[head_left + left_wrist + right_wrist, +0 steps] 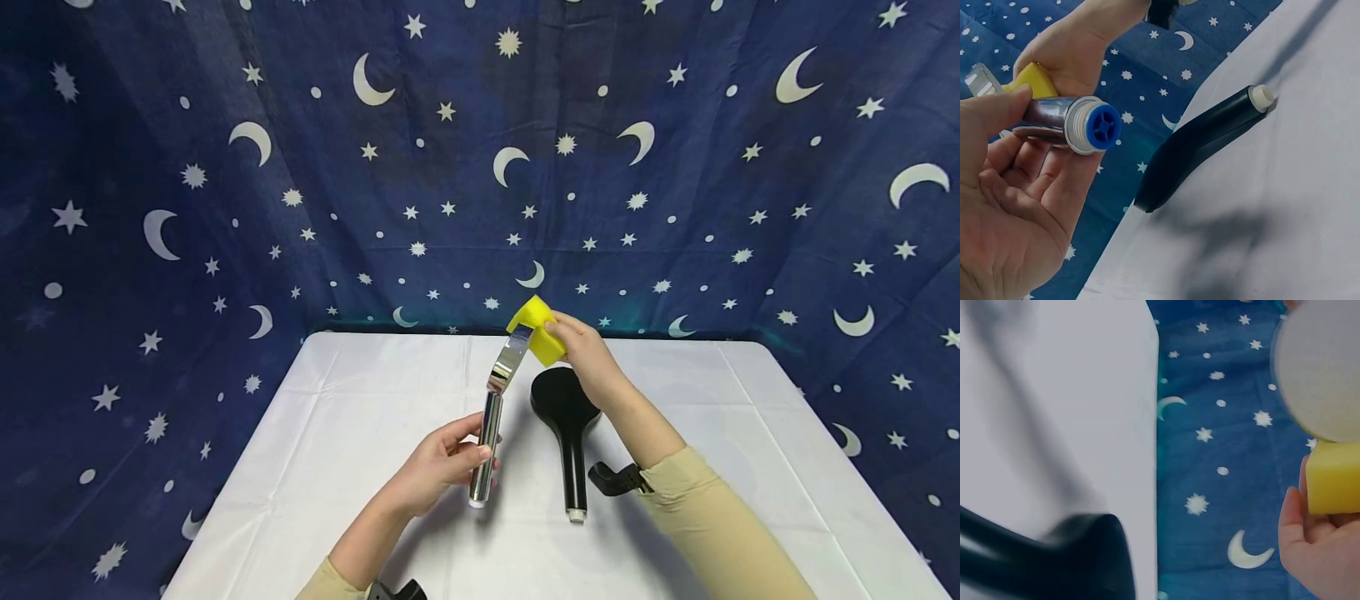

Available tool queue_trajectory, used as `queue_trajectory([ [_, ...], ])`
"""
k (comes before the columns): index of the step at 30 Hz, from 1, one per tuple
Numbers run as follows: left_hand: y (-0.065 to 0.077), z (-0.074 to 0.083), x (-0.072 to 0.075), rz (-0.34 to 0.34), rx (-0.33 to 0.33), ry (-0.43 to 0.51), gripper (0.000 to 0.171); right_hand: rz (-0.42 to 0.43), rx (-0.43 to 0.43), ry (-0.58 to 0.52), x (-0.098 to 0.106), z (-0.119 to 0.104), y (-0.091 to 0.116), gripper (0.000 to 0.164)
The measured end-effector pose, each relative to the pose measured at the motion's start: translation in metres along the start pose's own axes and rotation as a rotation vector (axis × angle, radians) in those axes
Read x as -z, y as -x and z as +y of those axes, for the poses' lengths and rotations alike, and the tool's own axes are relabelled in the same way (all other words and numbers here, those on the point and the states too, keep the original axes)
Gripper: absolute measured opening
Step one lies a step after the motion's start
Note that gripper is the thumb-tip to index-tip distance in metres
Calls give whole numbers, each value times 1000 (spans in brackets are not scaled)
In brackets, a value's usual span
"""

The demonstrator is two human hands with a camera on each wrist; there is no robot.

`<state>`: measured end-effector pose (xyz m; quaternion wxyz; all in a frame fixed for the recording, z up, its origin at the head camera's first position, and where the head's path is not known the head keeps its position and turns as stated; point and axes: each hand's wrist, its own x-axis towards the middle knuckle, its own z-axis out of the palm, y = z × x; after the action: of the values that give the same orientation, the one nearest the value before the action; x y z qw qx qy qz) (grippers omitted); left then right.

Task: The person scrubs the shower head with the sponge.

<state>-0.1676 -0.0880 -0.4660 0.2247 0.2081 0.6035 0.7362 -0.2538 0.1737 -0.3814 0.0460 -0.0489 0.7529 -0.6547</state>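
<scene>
A chrome shower head (pixel 510 360) is held up over the table by my left hand (pixel 442 467), whose fingers and thumb wrap its handle. In the left wrist view, the handle's threaded end (pixel 1088 125) shows a blue insert. My right hand (pixel 588 354) grips a yellow sponge (pixel 551 343) against the head's upper edge. The right wrist view shows the pale round face (pixel 1322 369) of the head, with the sponge (pixel 1335 478) touching its rim. Below the right forearm lies a black shower head (pixel 566 408), its white-tipped handle pointing toward me.
White cloth covers the table (pixel 360 392). Behind and beside it hangs a dark blue curtain (pixel 450 183) with moons and stars. A black wrist mount (pixel 618 479) juts from the right sleeve, close to the black shower head's handle.
</scene>
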Motion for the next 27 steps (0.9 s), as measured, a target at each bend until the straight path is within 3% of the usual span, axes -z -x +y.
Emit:
queue_trajectory([
  [8,-4,0,0,-1,-34,26,51,-114,-112,-274,-17,26,5,52],
  [17,-8,-6,3,16,-28,10,49,-121,-239,-466,-34,41,9,52],
  [24,-8,-7,5,32,-39,18,50,-321,-207,-574,-37,47,12,51],
  [27,-9,-6,5,47,-36,29,50,-370,-215,-579,-38,48,14,51],
])
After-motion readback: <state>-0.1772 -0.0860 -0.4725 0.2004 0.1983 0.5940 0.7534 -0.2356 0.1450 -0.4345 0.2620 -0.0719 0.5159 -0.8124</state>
